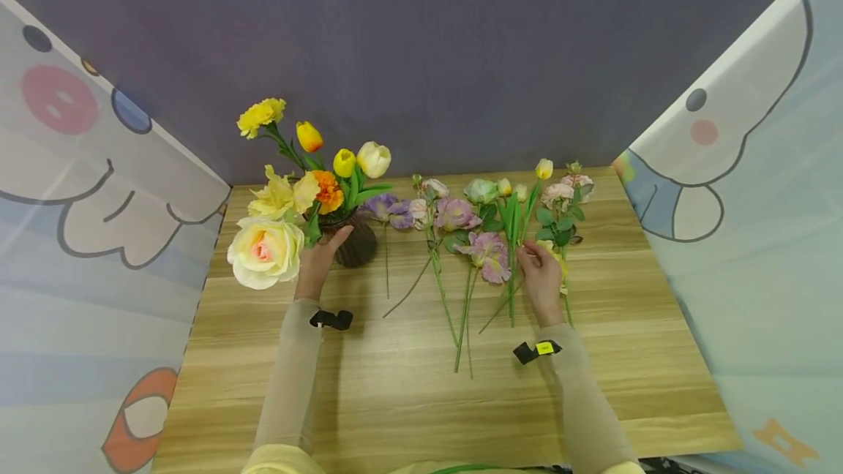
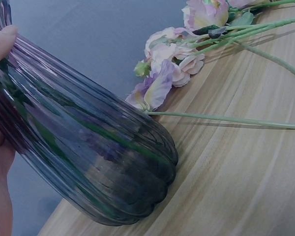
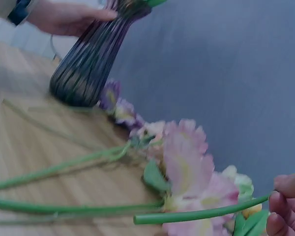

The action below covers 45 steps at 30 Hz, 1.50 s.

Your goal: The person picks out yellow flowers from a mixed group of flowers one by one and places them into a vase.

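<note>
Nearest us, both forearms reach out over the desk (image 1: pixel 408 401), each with a black wrist strap.

Our left hand (image 1: pixel 317 263) wraps the neck of the vase (image 1: pixel 356 243). In the left wrist view the palm and a fingertip press on the ribbed dark glass (image 2: pixel 88 157). We read this as a closed grip on the vase. It stands at the desk's left rear and already carries yellow, orange and cream blooms; a big cream rose (image 1: pixel 265 251) overhangs toward us.

Our right hand (image 1: pixel 541 276) lies among the loose flowers at centre-right. The right wrist view shows fingers (image 3: pixel 287 209) curled round a green stem (image 3: pixel 201 214), lifted clear of the desk: closed grip on that stem. Which bloom it belongs to we cannot tell for certain; probably a tulip (image 1: pixel 544 169).

Beyond the hands, the remaining flowers (image 1: pixel 461 218) lie in a row, heads toward the far wall, stems toward us, several crossing.

Risks, as judged:
- Crossed stems and leaves may snag, so lifting one could drag its neighbours.
- The vase looks top-heavy on the rose side. If the left grip loosens, a push from an incoming stem may tip it.
- The mouth is crowded, so a stem forced in could dislodge blooms already seated.
</note>
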Each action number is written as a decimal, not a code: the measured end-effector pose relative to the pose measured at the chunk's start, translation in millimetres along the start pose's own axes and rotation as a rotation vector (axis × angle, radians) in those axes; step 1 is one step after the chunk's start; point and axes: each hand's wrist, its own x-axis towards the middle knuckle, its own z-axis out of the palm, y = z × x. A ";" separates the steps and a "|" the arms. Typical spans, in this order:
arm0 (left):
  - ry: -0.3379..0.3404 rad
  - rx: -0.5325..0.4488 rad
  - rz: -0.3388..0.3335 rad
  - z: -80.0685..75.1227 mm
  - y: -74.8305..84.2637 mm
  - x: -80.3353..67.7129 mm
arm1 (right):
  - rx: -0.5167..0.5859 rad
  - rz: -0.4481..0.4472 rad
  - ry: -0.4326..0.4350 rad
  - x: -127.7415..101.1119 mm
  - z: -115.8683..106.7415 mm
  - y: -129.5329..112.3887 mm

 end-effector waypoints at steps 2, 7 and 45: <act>0.008 0.010 -0.001 -0.5 -0.4 -0.5 | 0.053 0.005 -0.007 0.3 2.2 -6.3; -0.015 0.030 -0.058 -1.7 1.5 -1.4 | 0.186 -0.028 -0.022 0.1 12.0 -25.2; 0.409 0.651 0.595 11.0 -1.5 -3.1 | 0.557 -0.791 -0.172 -13.6 166.9 -176.8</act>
